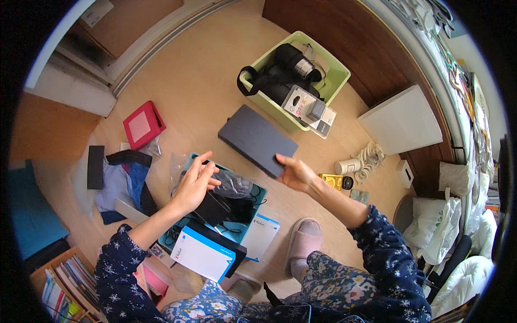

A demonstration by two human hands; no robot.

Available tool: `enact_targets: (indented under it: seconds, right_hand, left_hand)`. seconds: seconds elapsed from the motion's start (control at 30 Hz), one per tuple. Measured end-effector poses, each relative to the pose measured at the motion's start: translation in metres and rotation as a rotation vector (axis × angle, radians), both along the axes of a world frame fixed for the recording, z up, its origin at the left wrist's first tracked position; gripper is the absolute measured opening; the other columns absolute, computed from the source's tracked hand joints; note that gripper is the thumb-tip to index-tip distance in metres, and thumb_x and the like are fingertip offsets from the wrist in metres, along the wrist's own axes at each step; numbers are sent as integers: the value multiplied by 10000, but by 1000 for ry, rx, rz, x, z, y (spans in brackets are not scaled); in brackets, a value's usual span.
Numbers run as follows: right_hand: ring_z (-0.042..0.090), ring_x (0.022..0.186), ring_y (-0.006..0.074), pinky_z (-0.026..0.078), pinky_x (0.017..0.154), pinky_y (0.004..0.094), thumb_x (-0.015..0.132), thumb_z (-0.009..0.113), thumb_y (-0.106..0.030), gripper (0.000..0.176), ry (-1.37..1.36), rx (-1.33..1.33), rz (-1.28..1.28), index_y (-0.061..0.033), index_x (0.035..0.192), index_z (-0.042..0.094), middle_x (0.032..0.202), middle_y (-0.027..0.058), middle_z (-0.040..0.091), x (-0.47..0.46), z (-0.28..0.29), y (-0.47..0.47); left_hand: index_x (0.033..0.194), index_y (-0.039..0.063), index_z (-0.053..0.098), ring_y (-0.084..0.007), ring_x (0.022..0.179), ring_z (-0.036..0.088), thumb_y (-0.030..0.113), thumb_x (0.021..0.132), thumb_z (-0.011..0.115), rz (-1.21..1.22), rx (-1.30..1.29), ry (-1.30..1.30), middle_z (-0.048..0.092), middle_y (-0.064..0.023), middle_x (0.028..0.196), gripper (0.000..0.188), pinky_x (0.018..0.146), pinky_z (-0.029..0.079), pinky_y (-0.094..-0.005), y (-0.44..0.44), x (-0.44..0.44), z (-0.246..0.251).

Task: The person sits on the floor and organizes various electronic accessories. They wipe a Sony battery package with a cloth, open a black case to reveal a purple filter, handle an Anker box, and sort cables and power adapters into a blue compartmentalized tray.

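Note:
My right hand [297, 173] grips one corner of a dark grey flat box [258, 139], thumb on top and the fingers hidden beneath. The box is held above the wood floor, just in front of a light green plastic bin [339, 76]. My left hand [196, 183] is empty with its fingers apart, over a blue bin [260, 194]. Clear plastic wrapping [232, 183], black items and cables lie in the blue bin. A white and blue box [204, 252] rests across its near side. The green bin holds a camera lens [301, 66], black straps and a blister pack [309, 109].
A red case [143, 125] and folded fabric [117, 185] lie at left. Toward the right are a white bottle [347, 166], a coiled cord [369, 161], a gold box [332, 181] and a white panel [404, 121]. Another white box [262, 238] lies near my slippered foot [305, 242].

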State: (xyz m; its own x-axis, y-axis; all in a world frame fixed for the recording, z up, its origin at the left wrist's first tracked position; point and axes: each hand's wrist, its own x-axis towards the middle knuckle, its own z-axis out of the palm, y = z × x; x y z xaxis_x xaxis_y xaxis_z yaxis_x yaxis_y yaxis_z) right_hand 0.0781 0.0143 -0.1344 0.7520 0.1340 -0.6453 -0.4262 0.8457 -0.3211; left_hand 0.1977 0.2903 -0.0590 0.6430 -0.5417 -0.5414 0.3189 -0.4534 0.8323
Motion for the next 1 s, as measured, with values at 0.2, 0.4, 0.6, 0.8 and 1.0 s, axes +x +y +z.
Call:
enact_targets:
  seconds: [0.2, 0.4, 0.6, 0.8, 1.0]
  right_hand:
    - [631, 1028, 205, 479, 956, 427, 848, 751, -192, 316, -9, -7, -16, -88, 1112, 613, 1055, 56, 681, 21, -13, 1]
    - [598, 1111, 217, 455, 998, 428, 867, 728, -224, 438, -1, 7, 82, -91, 1240, 541, 1202, 64, 622, 9, 16, 5]
    - [556, 1172, 210, 440, 1025, 435, 869, 726, -216, 501, -146, -4, 192, -84, 1296, 500, 1269, 73, 580, 11, 34, -4]
    - [558, 1132, 238, 427, 1026, 524, 858, 744, -164, 532, -33, -257, 158, -62, 1299, 465, 1275, 105, 534, 14, 34, -14]
    - [622, 918, 180, 508, 875, 389, 831, 761, -129, 411, -92, -949, 141, -26, 1173, 559, 1040, 98, 662, 19, 10, -17]
  left_hand:
    - [1338, 12, 467, -146, 907, 661, 278, 1045, 438, -63, -176, 141, 626, -114, 1101, 397, 802, 523, -265, 13, -47, 12]
    - [1402, -12, 381, -207, 990, 629, 356, 963, 590, 103, -149, -481, 614, -132, 1150, 610, 837, 522, -300, -15, 2, -4]
    - [1413, -37, 356, -218, 1075, 589, 455, 866, 689, -126, -90, 77, 565, -140, 1238, 808, 830, 556, -347, -52, 76, 16]
    - [1354, -37, 464, -206, 1068, 593, 352, 826, 780, -130, -216, -131, 576, -152, 1253, 728, 892, 507, -331, -74, 87, -9]
    - [1307, -29, 505, -216, 1060, 601, 126, 785, 751, -443, -116, -310, 641, -143, 1159, 598, 927, 471, -332, -92, 124, -58]
